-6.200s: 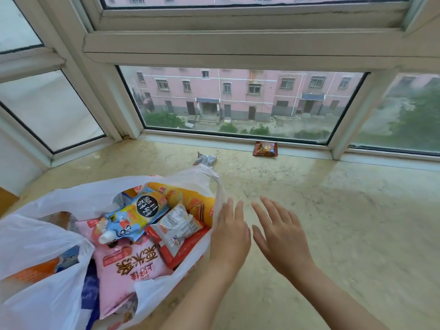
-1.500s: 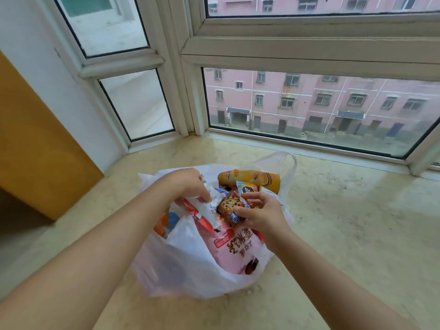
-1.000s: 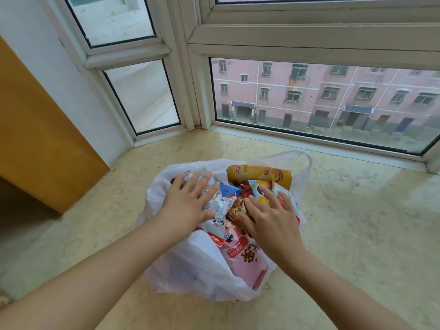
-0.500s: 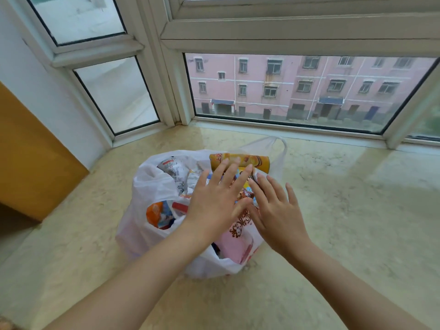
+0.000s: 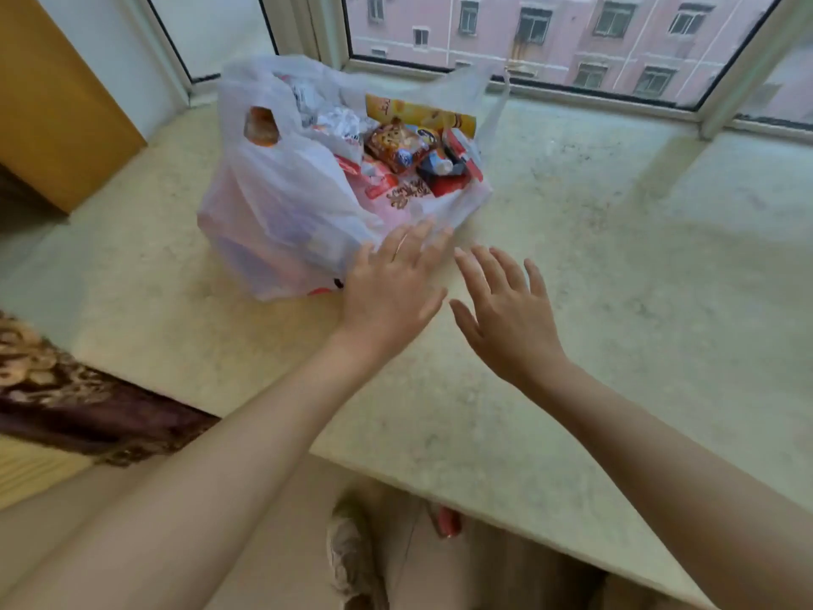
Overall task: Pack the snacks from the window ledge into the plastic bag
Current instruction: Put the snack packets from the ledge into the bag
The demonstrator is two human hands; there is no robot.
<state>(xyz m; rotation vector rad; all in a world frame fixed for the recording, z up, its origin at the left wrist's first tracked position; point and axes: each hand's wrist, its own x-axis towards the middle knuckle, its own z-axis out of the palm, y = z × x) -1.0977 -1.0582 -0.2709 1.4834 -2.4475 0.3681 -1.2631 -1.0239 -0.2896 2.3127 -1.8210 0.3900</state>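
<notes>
You had the thin, translucent white plastic bag [image 5: 281,200] standing on the pale speckled stone window ledge [image 5: 594,239], towards its left end, just in front of the window frame [image 5: 519,81]. It was stuffed with snacks: a long yellow-orange packet [image 5: 418,113] across the back, a small brown biscuit wrapper [image 5: 396,143] on top, and a soft pink pouch [image 5: 409,195] at the near lip. No loose snack showed on the ledge in this view, so the packing looked done or close to it.

Your left hand [image 5: 391,288] was open, fingers straight, fingertips at or just touching the bag's near wall; blur left the contact unclear. Your right hand [image 5: 506,319] was open too, beside it over bare stone, holding nothing.

The film would likely be limp and slippery, and the load moderately heavy, lumpy and crushable, so squeezing the sides would be a poor choice. The better hold seemed to be the two loop handles: one [image 5: 261,125] at the left, the other [image 5: 492,90] at the far right. Gathering both above the mouth should stop the top packets spilling
</notes>
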